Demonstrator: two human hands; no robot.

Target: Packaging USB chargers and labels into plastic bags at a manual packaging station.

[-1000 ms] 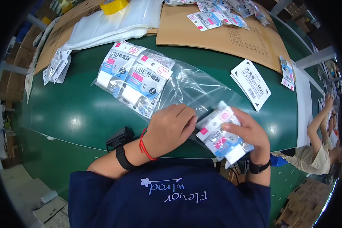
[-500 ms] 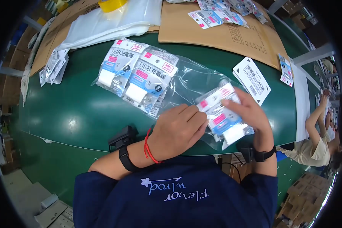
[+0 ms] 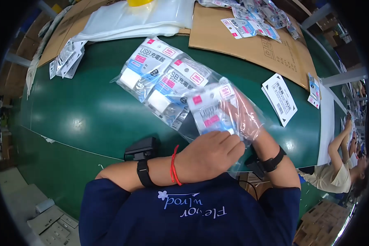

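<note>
A large clear plastic bag [image 3: 188,131] lies slanted on the table, with flat charger packs inside. Two stacks show side by side in it, the left stack [image 3: 146,61] and the middle stack [image 3: 178,84], each top pack having a white block in a clear pouch. My right hand [image 3: 245,112] reaches in through the bag's mouth, its film over fingers and wrist. Its grip is on another charger pack [image 3: 205,104], overlapping the middle stack's right side. In front of that pack, my left hand [image 3: 212,152] is closed on the bag's near edge; its fingertips are partly hidden.
White printed cards [image 3: 279,99] lie right of the bag. More charger packs [image 3: 250,26] are heaped on a cardboard sheet [image 3: 238,53] at the back. Clear bags [image 3: 131,22] under yellow tape [image 3: 138,2] lie back left, near loose packs [image 3: 69,59]. Another person [image 3: 336,164] sits far right.
My right hand has moved left and into the bag, carrying the charger pack up against the middle stack. My left hand still pinches the bag's near edge. The whole view has shifted slightly.
</note>
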